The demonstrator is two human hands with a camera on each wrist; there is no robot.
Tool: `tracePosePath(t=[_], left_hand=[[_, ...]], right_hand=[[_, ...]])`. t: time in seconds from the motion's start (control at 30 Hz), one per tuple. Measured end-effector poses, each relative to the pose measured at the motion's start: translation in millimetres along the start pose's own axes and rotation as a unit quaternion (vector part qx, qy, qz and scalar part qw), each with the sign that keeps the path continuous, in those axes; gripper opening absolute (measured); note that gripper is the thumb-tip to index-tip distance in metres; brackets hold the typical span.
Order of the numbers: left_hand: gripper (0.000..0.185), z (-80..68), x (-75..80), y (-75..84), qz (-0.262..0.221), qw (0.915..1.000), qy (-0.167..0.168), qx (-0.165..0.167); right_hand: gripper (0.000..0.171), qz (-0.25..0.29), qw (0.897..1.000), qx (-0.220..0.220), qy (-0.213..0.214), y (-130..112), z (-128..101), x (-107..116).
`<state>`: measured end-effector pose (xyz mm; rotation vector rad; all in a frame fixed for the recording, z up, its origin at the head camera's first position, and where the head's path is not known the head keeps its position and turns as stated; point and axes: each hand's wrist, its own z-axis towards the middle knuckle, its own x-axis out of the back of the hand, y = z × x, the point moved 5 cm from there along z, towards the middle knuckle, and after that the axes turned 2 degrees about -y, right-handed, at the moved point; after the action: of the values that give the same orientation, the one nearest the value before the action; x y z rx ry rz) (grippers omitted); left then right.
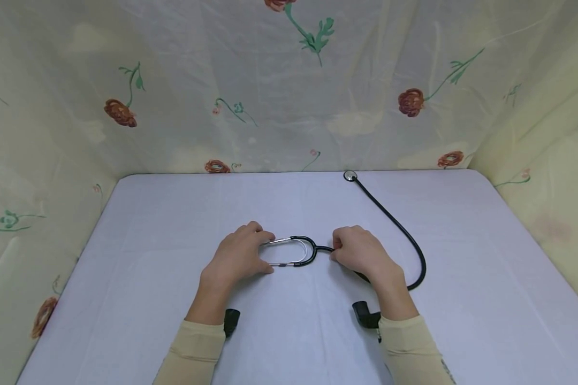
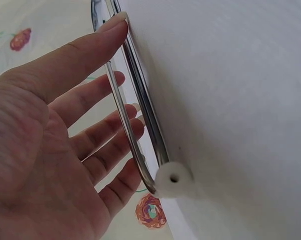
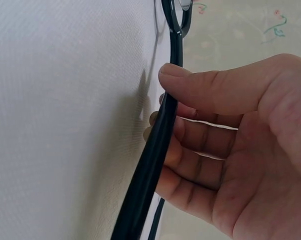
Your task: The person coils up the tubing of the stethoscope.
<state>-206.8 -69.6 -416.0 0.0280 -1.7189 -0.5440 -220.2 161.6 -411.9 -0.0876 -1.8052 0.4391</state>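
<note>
Right hand (image 3: 240, 150) curls its fingers (image 3: 200, 137) around the black tube (image 3: 150, 165), thumb laid across the top and pinching it against the fingertips. The tube runs along the white worktop (image 3: 65, 125) up to a dark fork (image 3: 176, 20) near the top of the frame. Beyond the worktop's edge hangs pale floral cloth (image 3: 250, 30).

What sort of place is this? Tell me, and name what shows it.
Probably a makeshift tabletop booth, not a clinic: a table under white cloth, flowered fabric hung round it, and only a stethoscope handled by both hands.
</note>
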Motion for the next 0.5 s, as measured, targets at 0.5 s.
tracePosePath(t=[0.5], left_hand=[[0.061,-0.4,0.0,1.0,-0.002,1.0000,-0.002,0.005]], right_hand=[[0.013,0.015,1.000,0.003,0.011,-1.4,-2.1,5.1]])
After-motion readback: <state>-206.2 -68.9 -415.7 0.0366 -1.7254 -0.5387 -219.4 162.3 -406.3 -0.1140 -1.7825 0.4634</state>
